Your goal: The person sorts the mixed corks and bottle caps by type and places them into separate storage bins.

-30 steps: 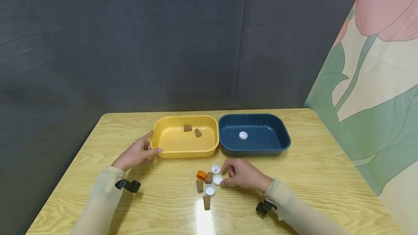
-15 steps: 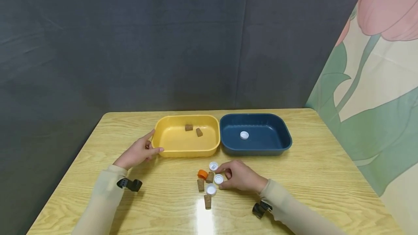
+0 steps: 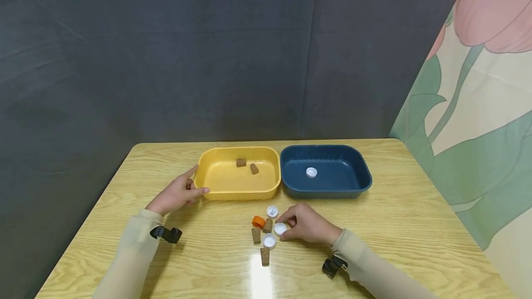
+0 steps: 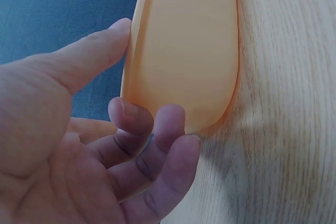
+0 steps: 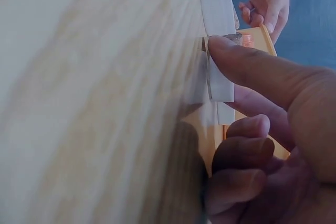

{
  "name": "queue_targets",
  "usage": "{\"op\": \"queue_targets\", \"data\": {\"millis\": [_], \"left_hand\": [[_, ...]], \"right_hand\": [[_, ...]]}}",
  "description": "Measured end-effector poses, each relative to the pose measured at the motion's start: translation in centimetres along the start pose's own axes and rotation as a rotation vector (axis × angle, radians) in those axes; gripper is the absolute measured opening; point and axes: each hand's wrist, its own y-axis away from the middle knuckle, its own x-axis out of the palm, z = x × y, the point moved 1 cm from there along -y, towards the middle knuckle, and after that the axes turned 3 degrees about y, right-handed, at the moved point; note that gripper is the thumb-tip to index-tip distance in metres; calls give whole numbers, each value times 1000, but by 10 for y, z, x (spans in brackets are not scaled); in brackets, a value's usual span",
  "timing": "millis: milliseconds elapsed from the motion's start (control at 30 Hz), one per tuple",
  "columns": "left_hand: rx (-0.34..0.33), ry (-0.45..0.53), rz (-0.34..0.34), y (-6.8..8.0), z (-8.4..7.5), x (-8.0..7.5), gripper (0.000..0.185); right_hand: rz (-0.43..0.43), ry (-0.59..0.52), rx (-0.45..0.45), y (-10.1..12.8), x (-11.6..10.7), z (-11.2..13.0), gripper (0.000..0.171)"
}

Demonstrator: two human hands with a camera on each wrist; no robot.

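Our right hand pinches a white cap down at the table, beside a cork; our left hand grips the yellow tray by its end! We're at the pick-up, it seems: a straight lift is called for, cork undisturbed

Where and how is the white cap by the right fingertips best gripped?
Probably by the rim of the white cap, thumb on the near edge and forefinger on the far, from the person's right: it lies flat, and a cork and another white cap crowd its left. The right hand is on that side.
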Motion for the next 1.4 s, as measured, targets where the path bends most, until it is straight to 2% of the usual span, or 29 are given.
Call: {"op": "queue_targets", "data": {"millis": [367,567,767,1200,1400], "left_hand": [[-14,-2,1,-1,-1,0,99],[-5,13,5,0,-1,0,97],[-10,2,3,1,-2,-1,98],[-15,-9,5,-1,-1,-1,99],[-12,1,7,0,-2,0,99]], "right_hand": [[-15,12,20,7,-16,10,26],[-80,34,-29,10,-35,18,28],[-129,96,-32,13,-54,22,28],[-190,178,-3,13,-86,19,24],[-221,178,59,12,-104,13,23]]}}
